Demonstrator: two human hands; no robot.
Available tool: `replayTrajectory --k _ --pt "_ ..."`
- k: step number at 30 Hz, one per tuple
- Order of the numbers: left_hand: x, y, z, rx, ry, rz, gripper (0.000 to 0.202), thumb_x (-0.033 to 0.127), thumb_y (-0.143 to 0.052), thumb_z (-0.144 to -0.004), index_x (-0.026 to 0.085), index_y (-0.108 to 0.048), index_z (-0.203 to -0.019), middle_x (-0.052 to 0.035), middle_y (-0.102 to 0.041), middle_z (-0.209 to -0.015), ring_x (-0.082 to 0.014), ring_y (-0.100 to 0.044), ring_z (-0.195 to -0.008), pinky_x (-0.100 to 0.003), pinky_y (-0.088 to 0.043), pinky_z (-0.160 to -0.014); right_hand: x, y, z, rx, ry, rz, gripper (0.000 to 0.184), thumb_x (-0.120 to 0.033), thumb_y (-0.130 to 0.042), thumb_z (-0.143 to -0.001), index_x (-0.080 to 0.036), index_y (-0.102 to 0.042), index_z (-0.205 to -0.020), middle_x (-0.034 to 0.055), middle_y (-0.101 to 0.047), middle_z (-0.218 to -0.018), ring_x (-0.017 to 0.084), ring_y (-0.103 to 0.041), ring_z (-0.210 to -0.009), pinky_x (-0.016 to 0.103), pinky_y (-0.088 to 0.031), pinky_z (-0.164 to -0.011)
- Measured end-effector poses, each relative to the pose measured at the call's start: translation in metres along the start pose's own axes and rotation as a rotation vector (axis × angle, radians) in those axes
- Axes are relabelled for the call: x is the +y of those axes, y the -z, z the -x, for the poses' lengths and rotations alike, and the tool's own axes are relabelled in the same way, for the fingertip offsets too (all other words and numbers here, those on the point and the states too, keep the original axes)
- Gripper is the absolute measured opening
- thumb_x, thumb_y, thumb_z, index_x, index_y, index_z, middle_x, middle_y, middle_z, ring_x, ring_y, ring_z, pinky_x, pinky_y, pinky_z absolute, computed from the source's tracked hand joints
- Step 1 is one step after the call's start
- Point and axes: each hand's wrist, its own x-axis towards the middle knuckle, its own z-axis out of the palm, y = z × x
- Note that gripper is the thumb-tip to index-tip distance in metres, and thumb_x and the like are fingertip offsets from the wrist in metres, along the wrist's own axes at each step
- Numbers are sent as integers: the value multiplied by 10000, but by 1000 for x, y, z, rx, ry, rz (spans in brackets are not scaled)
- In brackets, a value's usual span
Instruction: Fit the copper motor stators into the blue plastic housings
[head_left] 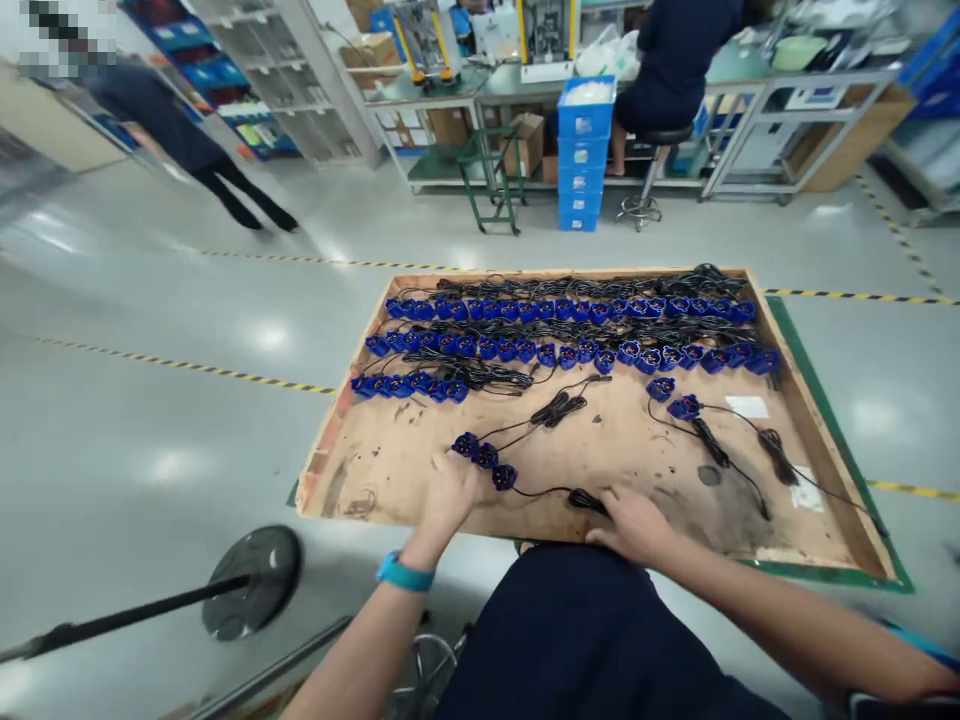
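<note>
Left grip point(452, 488): fingertips at the leftmost of three blue round plastic connectors point(484, 456); can't tell if clamped or just touching. Right grip point(636, 522): fingers at the right end of a black bundled cable point(587, 501), closure unclear; that cable runs left to the nearest connector of the three. All in a shallow light-brown wooden tray point(420, 490). Beyond both grips: packed rows of blue connectors point(517, 349). Beyond right grip, slightly right: two loose blue connectors point(683, 407) with black leads.
</note>
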Motion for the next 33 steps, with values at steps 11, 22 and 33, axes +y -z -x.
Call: replayTrajectory --k 11,22,33 --pt "-37 26 -84 -459 -1080 -476 706 224 -681 -840 340 -425 -1487 -119 -208 -1639 -383 -162 -1514 -583 -243 -1195 -32 61 -64 66 -65 246 277 -99 -416 -938 -142 -651 -1079 166 -624 -1074 289 -560 -1055 389 -414 -885" --pt "-68 18 -67 -422 -909 -363 599 150 -499 -891 148 -391 -1480 -184 -494 -1401 -308 -499 -1291 -454 -451 -1075 -119 28 -88 227 121 -81 721 -656 -631 -834 -114 -543 -1301 189 -598 -1250 320 -520 -1128 460 -361 -983" --pt "-41 12 -117 -298 -651 -267 544 211 -598 -860 70 -462 -1368 -206 -575 -1286 -309 -534 -1252 -437 -424 -1099 -150 5 -119 162 53 -84 558 -285 -563 -875 -108 -466 -1395 204 -517 -1317 315 -519 -1147 446 -405 -973"
